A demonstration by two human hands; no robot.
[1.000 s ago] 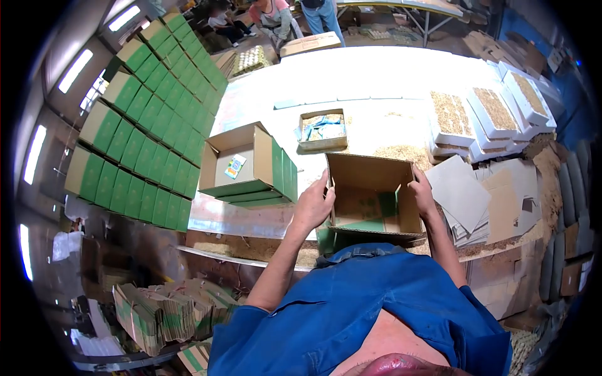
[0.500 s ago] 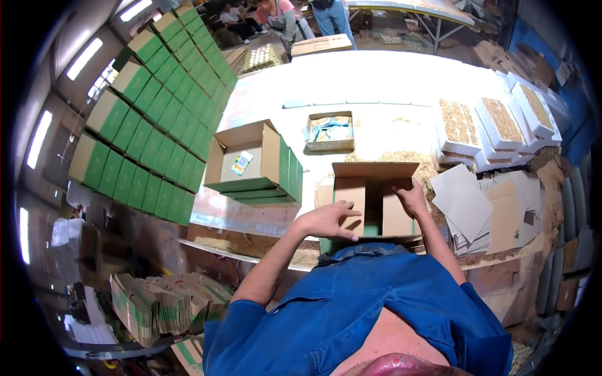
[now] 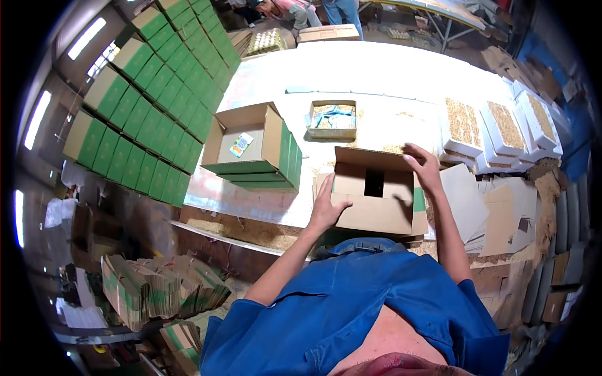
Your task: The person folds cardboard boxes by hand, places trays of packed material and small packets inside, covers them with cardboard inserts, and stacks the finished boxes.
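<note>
A cardboard box (image 3: 376, 215) with green sides is right in front of my body. Its near flap lies folded inward over the side flaps, while the far flap (image 3: 360, 156) stands up at an angle. A dark gap shows between them. My left hand (image 3: 325, 208) rests along the box's left edge, fingers stretched out and thumb over the near flap. Beside the far flap's right corner, my right hand (image 3: 425, 168) is raised with its fingers apart; whether it touches the flap I cannot tell.
Left of the box stands an uncovered green carton (image 3: 251, 150) with a printed card inside. A small tray (image 3: 332, 131) holds blue-and-white packets. Grain-filled white foam boxes (image 3: 464, 125) and grey sheets (image 3: 465, 203) are at right. Green cartons (image 3: 138, 106) are stacked left. People stand behind the table.
The near flap has been folded down over the side flaps. My left hand moved to the box's left edge. My right hand came off the side flap and up to the far flap's corner.
</note>
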